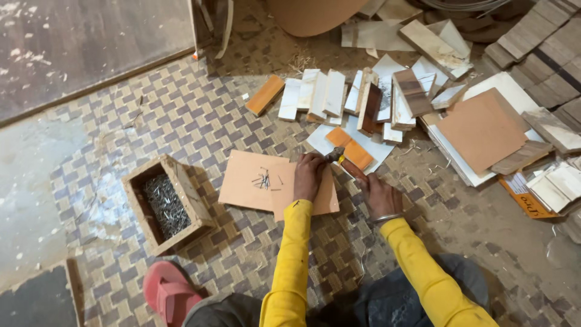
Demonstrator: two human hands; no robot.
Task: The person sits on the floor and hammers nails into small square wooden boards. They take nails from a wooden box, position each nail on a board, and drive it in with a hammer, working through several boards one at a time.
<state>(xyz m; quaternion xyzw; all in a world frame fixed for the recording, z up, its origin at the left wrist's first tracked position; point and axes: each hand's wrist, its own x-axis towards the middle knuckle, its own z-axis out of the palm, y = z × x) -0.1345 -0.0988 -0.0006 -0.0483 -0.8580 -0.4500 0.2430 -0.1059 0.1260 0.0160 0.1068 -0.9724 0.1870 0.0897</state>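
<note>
I sit on a patterned floor mat (200, 115), looking down at my two arms in yellow sleeves. My left hand (310, 175) rests on the far edge of a small tan board (302, 194) just in front of me, its fingers curled down as if pinching something small against the wood; what they pinch is too small to see. My right hand (382, 197) is closed around the handle of a hammer (346, 165). The hammer's long axis runs from my right hand at about four o'clock up to its head at ten o'clock, and the head sits just beside the fingers of my left hand, nearly touching them. So the right hand drives, and the left hand marks the spot. A second tan board (251, 178) lies at nine o'clock, partly under the first, with a few loose nails (264, 179) on it. Further toward nine o'clock stands an open wooden box (166, 203) full of nails. At twelve o'clock lies a row of wood offcuts (339, 97), white, brown and orange. A red sandal (169, 290) shows at seven o'clock.
</note>
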